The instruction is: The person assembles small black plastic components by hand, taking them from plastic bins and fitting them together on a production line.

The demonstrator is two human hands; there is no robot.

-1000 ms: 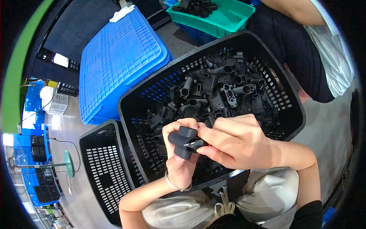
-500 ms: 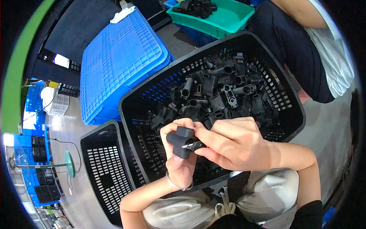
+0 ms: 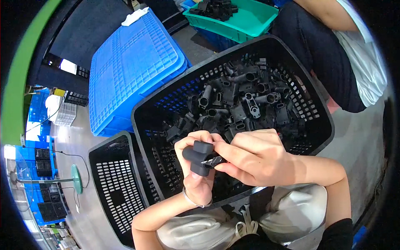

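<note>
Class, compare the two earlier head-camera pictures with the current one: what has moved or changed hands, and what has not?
Almost nothing moved. The left hand still grips the black plastic fitting, and the right hand still presses a small blade tool against it; both shifted only slightly. The big black basket of fittings, the smaller black basket and the blue crate stayed put.

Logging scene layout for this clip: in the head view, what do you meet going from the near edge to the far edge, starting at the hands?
left hand gripping a black T-shaped part, with the right hand pressing a small blade to it → pile of black parts in the large black basket → green tray.
</note>
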